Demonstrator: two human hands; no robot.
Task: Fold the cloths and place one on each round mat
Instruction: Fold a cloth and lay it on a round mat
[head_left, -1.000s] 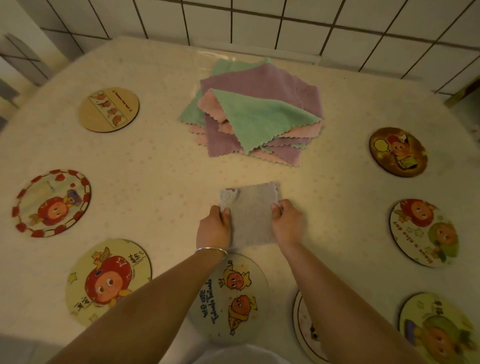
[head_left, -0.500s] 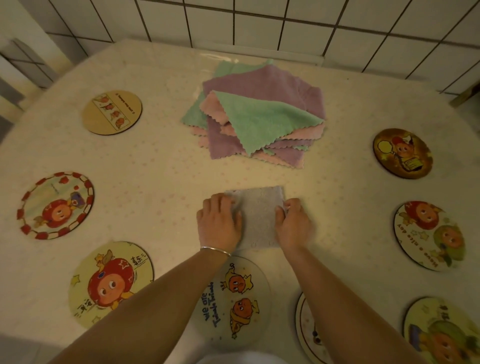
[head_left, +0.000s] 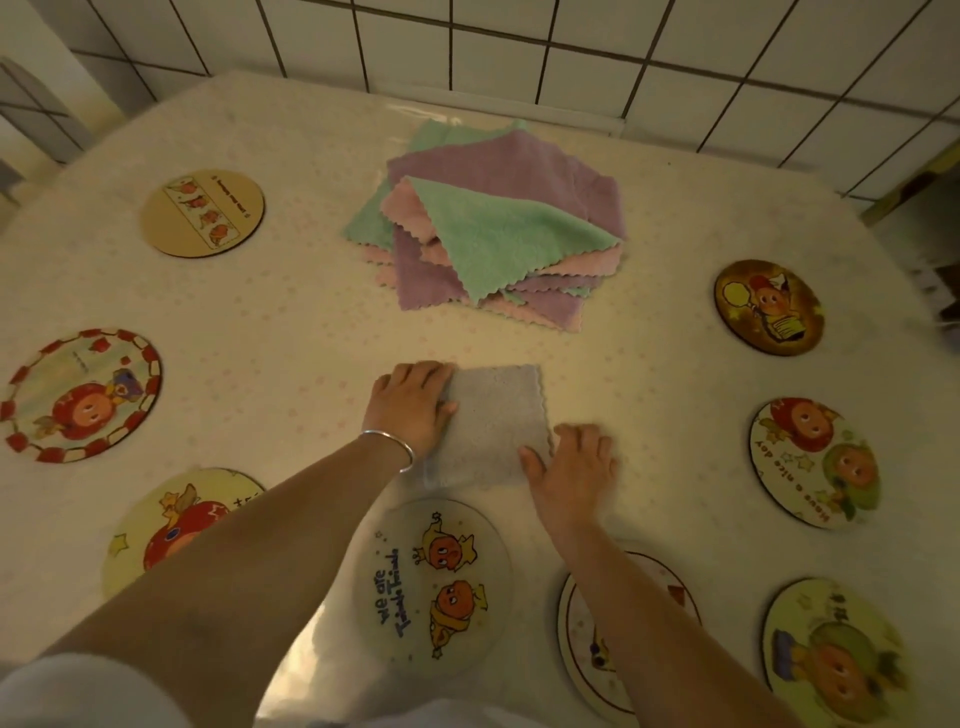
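A small grey cloth (head_left: 493, 423), folded into a rectangle, lies flat on the table in front of me. My left hand (head_left: 413, 405) rests flat on its left edge with fingers laid over the cloth. My right hand (head_left: 574, 465) lies beside the cloth's lower right corner, fingers spread and blurred, thumb touching the corner. A loose pile of green, purple and pink cloths (head_left: 488, 228) sits farther back in the middle. Just below the grey cloth is a round mat with two orange figures (head_left: 431, 587).
Several round picture mats ring the table: three on the left (head_left: 202, 213) (head_left: 80, 395) (head_left: 176, 525), several on the right (head_left: 769, 306) (head_left: 815, 462) (head_left: 836, 660) (head_left: 587, 634). The cream tablecloth (head_left: 270, 338) meets a white tiled wall (head_left: 519, 47) behind.
Both hands pinched the cloth's sides a second ago. My left hand then flattened onto the left edge, and my right hand slid down to the lower right corner.
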